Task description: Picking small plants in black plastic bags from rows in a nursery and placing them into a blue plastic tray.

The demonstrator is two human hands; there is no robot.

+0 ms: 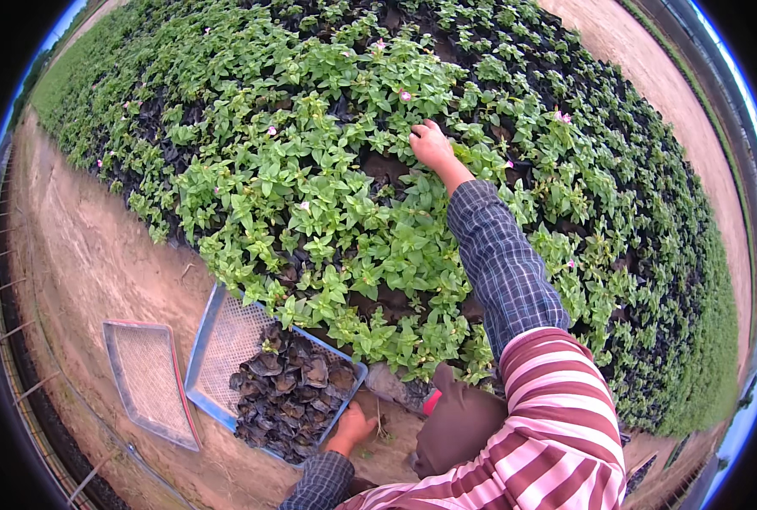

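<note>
My right hand (433,148) reaches out among leafy green seedlings with a few pink flowers, its fingers bent and partly hidden at the leaves; what they touch cannot be made out. My left hand (355,426) rests at the right rim of a blue plastic tray (211,322), thumb apart from the fingers. Many small black plastic bags of soil (289,389) stand packed in the tray's right part, one with a small green sprout. The tray's left part shows bare mesh. Dense rows of potted seedlings (410,248) in black bags spread before me.
A second mesh tray (149,376) with a red edge lies on the sandy soil at the left. A greyish plastic bundle (394,386) sits by the bed's near edge. Bare earth (98,242) borders the plants. A fence-like frame runs along the far left.
</note>
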